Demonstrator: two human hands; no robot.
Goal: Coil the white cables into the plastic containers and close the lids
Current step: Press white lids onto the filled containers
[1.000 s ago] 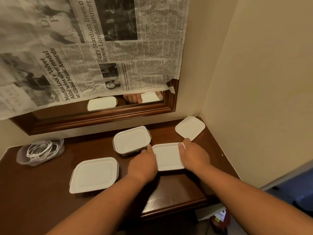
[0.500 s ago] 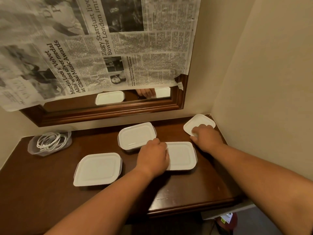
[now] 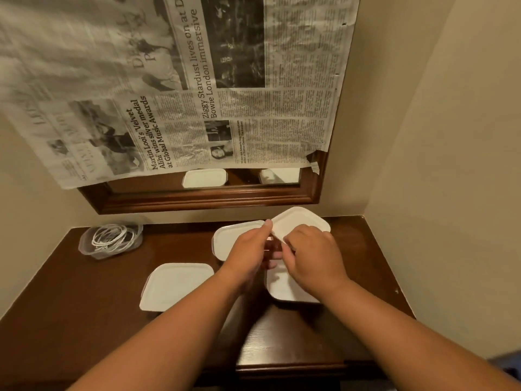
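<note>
Both my hands were together on the loose lid – my left hand pinching its left corner, my right hand gripping its near edge – and held it raised over the back right corner of the desk. It looked like thin, light plastic, stiff enough to carry by the rim yet apt to flex, so I judged edge grips safest. The cables lay coiled in the open tub at the back left corner, well apart from my hands – soft and springy, they might rise before the lid snapped down. Three shut tubs sat between, so the lid would have to travel above them. The wall hemmed the right edge; room to move lay leftward.
</note>
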